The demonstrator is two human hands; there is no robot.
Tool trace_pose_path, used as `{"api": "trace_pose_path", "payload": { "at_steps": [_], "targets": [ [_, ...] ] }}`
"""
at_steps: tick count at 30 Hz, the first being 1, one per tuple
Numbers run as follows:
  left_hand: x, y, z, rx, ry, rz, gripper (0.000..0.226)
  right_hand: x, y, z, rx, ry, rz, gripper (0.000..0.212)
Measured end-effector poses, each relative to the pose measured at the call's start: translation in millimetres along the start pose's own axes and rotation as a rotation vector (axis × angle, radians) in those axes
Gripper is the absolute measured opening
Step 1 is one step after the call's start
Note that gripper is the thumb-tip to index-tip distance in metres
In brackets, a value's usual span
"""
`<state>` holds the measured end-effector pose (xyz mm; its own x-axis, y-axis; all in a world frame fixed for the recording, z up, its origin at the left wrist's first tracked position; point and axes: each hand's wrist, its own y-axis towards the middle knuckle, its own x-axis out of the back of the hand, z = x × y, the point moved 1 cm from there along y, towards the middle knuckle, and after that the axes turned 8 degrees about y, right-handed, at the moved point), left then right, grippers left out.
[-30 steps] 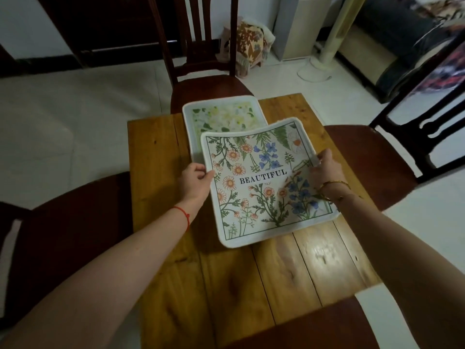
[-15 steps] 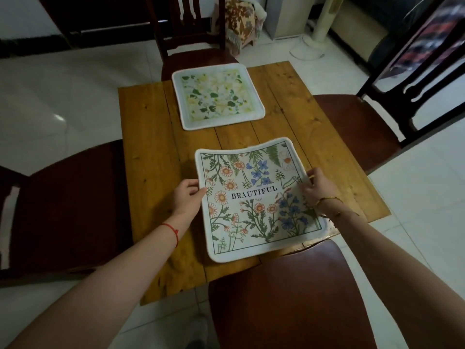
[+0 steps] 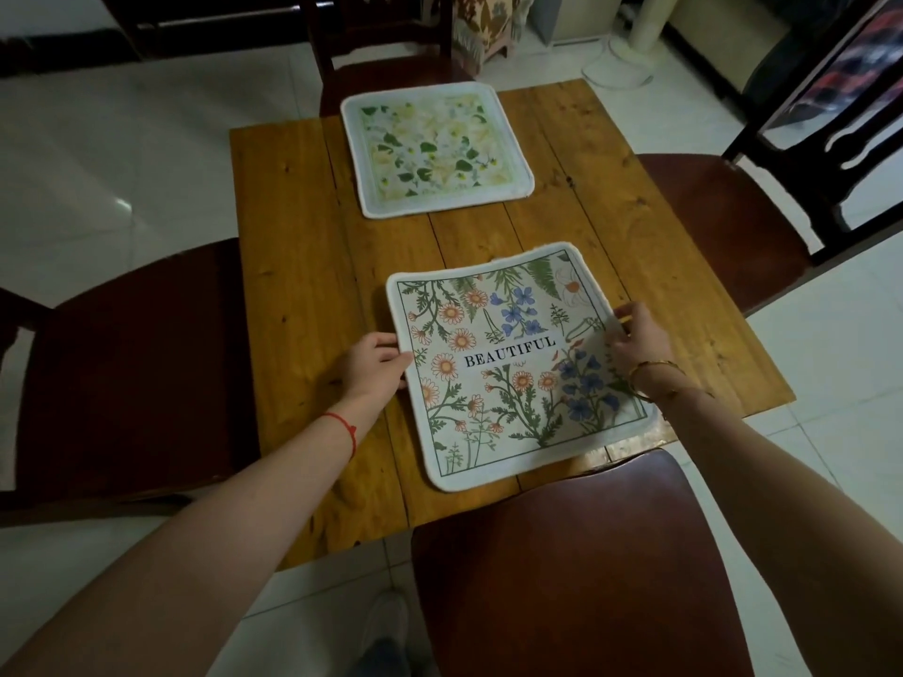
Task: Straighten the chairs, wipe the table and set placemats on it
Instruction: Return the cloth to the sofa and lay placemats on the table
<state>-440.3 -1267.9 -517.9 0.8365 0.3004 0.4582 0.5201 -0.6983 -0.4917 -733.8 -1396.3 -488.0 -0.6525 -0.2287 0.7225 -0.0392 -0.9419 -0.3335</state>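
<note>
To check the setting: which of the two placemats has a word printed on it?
The near placemat, held by left hand and right hand, reads BEAUTIFUL; the far placemat shows only flowers.

free: table [image 3: 293,266] left strip, gap between yellow placemat [image 3: 435,149] and flowered placemat [image 3: 513,373] | obstacle: near chair [image 3: 576,554] at front edge

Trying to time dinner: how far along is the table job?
Done: the yellow-green placemat lies flat on the table before the far chair. In hand: the left hand and right hand grip the side edges of the BEAUTIFUL placemat, skewed at the near edge. Left: squaring and releasing it; the side places have no mats. Wiping can't be judged.
</note>
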Motion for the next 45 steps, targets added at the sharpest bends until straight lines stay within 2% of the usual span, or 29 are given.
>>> {"api": "trace_pose_path", "payload": {
  "at_steps": [23, 45],
  "targets": [
    [-1, 10, 5, -0.036, 0.024, 0.017, 0.034, -9, 2, -5, -0.089, -0.081, -0.021, 0.037],
    [-2, 5, 0, -0.049, 0.108, -0.045, 0.034, -9, 10, -14, -0.003, -0.122, -0.054, 0.031]
  ]
}}
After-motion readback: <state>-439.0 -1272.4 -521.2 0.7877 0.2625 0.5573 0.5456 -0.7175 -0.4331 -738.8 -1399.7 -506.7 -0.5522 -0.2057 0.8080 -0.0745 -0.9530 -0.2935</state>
